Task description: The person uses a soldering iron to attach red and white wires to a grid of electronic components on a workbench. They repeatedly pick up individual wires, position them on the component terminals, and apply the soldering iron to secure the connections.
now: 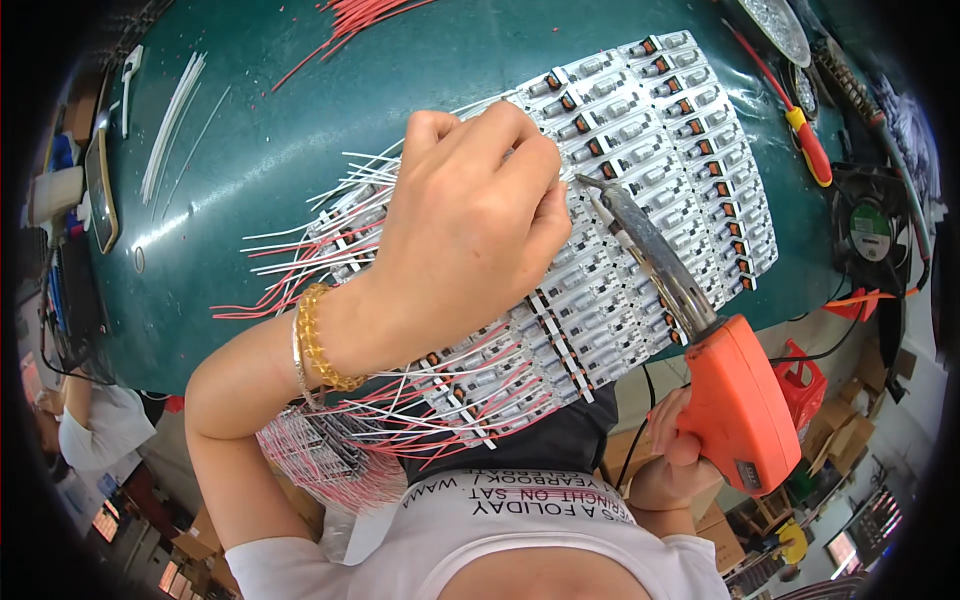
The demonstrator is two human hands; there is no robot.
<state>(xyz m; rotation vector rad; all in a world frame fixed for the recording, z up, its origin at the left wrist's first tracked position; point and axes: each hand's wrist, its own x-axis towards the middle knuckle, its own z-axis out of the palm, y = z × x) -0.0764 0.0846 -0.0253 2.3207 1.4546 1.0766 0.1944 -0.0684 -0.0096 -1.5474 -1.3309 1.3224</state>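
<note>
My right hand (672,452) grips an orange soldering gun (742,405) by its handle. The gun's long metal barrel reaches up and left, its tip over a panel of small white circuit boards (625,270). Beside that tip, my left hand (475,205) is closed in a pinch above the panel; whatever is between its fingertips is hidden behind the hand. Red and white wires (290,262) stick out from the panel's left side. More of them (480,395) trail from its near rows, below my left wrist.
On the green tabletop (270,130) lie loose white wires (172,130), red wires (360,20) and a phone-like object (102,190). A red-and-yellow screwdriver (808,145) and a black fan (868,228) are at right. A wired bundle (330,450) hangs at the near edge. Another person (100,430) is at far left.
</note>
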